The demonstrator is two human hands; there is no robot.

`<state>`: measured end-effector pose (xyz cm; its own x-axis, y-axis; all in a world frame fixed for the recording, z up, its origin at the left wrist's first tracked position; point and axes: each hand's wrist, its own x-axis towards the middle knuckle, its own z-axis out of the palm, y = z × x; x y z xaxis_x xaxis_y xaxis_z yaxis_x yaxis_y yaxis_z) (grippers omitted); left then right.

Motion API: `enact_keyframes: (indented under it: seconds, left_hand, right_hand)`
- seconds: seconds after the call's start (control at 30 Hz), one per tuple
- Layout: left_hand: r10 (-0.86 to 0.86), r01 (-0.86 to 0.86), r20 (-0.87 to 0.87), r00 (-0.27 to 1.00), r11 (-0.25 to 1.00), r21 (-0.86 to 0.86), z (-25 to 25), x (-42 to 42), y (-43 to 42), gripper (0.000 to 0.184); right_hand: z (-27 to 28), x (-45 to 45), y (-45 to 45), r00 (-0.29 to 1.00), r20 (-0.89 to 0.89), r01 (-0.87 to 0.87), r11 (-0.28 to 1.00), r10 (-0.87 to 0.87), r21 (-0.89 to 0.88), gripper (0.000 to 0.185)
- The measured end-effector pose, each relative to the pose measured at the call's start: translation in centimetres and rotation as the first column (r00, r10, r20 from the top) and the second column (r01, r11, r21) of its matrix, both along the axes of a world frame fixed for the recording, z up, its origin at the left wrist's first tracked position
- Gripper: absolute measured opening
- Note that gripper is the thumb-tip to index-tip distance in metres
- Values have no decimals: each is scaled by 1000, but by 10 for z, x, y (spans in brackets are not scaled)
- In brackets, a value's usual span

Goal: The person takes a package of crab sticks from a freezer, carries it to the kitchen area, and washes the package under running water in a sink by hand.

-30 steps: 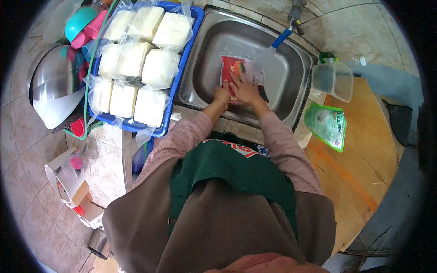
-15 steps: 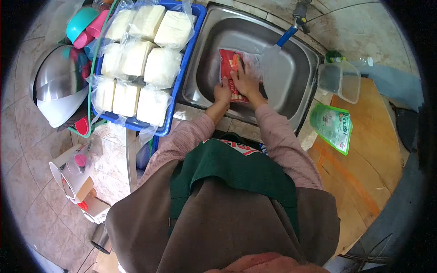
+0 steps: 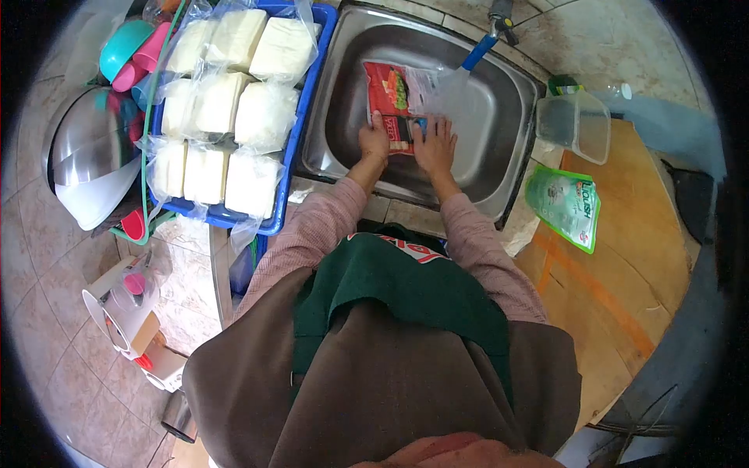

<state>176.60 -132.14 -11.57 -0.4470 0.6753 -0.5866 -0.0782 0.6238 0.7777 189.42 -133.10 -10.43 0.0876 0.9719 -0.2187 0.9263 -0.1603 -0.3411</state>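
In the head view, a red packet (image 3: 386, 90) lies flat in the metal sink (image 3: 476, 168), just above the middle of the frame. It has a picture of orange and green food on it, and its right side is partly clear. Both hands are on the low end of the packet.

The left hand (image 3: 374, 142) is at the packet's lower left edge, with its thumb pointing up. Its other fingers are hard to see, so I cannot tell if it grips the edge or only touches it. The right hand (image 3: 435, 148) is flat, palm down, with its fingers spread out over the lower right part. It is not curled around anything.

A tap (image 3: 502, 14) with a blue end (image 3: 478, 53) sticks out over the sink at the top right. A pale, blurry streak hangs below it, by the packet's right side.

In the upper left, a blue tray (image 3: 307, 109) sits beside the sink. It holds white blocks (image 3: 226, 103) in clear bags, three rows of three. Farther left are a teal bowl (image 3: 123, 48) and a big shiny bowl (image 3: 78, 144).

On the right, a clear box (image 3: 573, 125) and a green pouch (image 3: 566, 207) are by the brown table (image 3: 616, 288).
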Motion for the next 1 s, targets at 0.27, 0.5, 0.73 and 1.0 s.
enact_keyframes:
  seconds: [0.27,0.5,0.73,1.0]
  left_hand:
    - [8,-8,12,1000,1000,-13,-46,-9,15,59]
    - [319,-187,509,800,938,-293,-6,-8,10,61]
    - [24,44,544,839,993,-113,1,0,2,50]
    - [68,-11,243,968,974,-226,1,11,8,46]
  right_hand:
    - [32,12,11,970,-51,230,968,-236,-101,75]
    - [8,59,22,285,-660,203,717,-695,-667,52]
    - [21,55,23,157,-676,210,693,-720,-690,44]
    - [20,51,26,275,-672,300,726,-687,-619,45]
